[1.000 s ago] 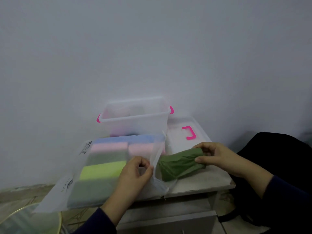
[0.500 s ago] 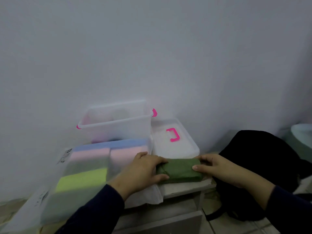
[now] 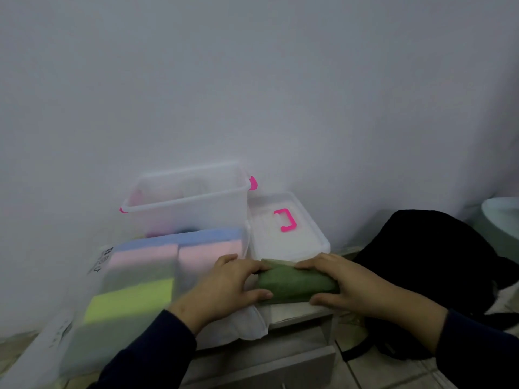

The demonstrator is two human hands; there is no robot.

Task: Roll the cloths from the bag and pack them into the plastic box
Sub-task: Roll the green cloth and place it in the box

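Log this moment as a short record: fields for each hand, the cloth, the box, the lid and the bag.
left hand: grips the left end of the green cloth
right hand: grips its right end
green cloth: partly rolled, lying on the table edge
plastic box: open, behind the bag
lid: off, flat to the right of the box
bag: holds folded cloths, lying at left

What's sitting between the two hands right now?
In the head view, the dark green cloth lies between the left hand and right hand, partly rolled on the tabletop; each hand holds one end with curled fingers.
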